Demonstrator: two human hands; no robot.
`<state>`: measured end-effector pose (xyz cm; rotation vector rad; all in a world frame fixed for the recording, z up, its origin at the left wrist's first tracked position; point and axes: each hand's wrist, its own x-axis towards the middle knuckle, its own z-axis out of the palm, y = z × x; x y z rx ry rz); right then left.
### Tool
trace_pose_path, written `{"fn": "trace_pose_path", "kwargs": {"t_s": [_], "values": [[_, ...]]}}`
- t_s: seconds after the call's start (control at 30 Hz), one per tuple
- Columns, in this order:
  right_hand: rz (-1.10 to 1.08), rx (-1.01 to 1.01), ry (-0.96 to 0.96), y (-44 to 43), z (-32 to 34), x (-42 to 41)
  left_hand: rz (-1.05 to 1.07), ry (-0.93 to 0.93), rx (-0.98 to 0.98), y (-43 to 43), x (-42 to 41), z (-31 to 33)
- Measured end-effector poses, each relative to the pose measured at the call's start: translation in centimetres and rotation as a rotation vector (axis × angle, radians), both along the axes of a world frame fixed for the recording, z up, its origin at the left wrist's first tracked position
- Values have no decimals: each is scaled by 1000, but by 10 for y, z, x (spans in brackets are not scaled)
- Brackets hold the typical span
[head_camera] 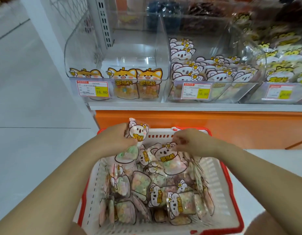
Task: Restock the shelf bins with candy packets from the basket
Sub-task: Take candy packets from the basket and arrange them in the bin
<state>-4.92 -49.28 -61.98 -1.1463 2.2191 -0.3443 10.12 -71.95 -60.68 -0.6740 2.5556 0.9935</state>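
Note:
A white basket with a red rim [230,197] sits low in front of me, holding several koala-print candy packets [157,195]. My left hand [118,138] grips one koala packet [138,131] lifted above the basket's far left corner. My right hand [185,141] pinches the top edge of a second koala packet [167,158] that still lies among the others. On the shelf above, the middle clear bin [213,73] holds matching koala packets. The left bin [116,65] holds three fox-print packets [135,82].
A right-hand bin [282,65] holds yellow-print packets. Price tags [92,90] sit on the bin fronts. The white shelf edge [180,106] runs above an orange base panel [214,129]. Pale floor [28,99] spreads to the left.

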Motion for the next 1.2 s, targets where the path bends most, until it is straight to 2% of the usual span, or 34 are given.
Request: {"fn": "trace_pose_path", "kwargs": {"t_s": [0.1,0.23,0.37,0.47,0.53,0.67,0.77,0.83,1.03,1.1,1.2], "values": [[-296,-283,-247,25,43,-5,106,91,226,11,0,5],[-603,-608,-588,40,69,10,254,183,541,33,-2,6],[-707,-651,-751,40,71,19,368,262,792,51,-6,10],[-739,-645,-872,39,67,24,435,312,899,62,-9,16],[-747,-629,-861,38,63,26,460,313,929,72,-10,17],[-726,-606,-719,35,56,25,507,241,1110,85,-8,11],[-760,-570,-580,31,46,26,433,148,1189,86,-7,6],[-779,-537,-535,28,41,28,376,147,1124,85,-7,2],[-739,-500,-511,27,20,21,427,229,793,70,-11,-9],[-665,-439,-393,30,2,15,296,209,489,60,-9,-9],[-289,-32,-65,42,-50,16,60,227,16,52,-3,-9]]}}
